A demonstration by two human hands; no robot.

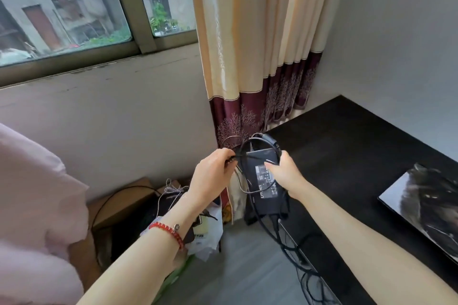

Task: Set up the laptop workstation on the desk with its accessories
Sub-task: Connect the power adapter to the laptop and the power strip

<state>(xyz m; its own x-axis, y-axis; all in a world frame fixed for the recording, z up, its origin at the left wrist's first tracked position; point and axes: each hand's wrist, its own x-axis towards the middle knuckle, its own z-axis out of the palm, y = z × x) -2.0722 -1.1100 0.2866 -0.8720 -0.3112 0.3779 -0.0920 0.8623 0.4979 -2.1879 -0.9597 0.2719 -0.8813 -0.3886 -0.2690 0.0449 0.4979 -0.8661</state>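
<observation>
Two bare forearms reach forward from the near edge. The left wrist wears a red bead bracelet [168,230].

At near left lies a heap of pink cloth [32,205]. Beyond it, on the floor against the wall, sit cardboard boxes [121,203] with a tangle of thin wires, dark items and a white plastic bag [207,235] among them. A black desk [347,156] fills the right side, running from near to far into the corner. A closed laptop [426,208] with a dark picture on its lid lies flat on the desk at the right edge. A cream curtain [247,44] with a maroon hem hangs in the far corner, and a window [74,7] spans the far left wall.

A black power brick [267,181] is held in the air just off the desk's left edge, in front of the curtain hem, label side facing the camera. The right hand [285,176] grips it from the right, thumb over the label and fingers curled behind. The left hand [213,171], just left of the brick, pinches its thin cable [239,156] between curled fingertips; the cable loops up and over the top of the brick. A thicker black cord [285,242] hangs from the brick's lower end and trails down along the near desk edge to the floor.
</observation>
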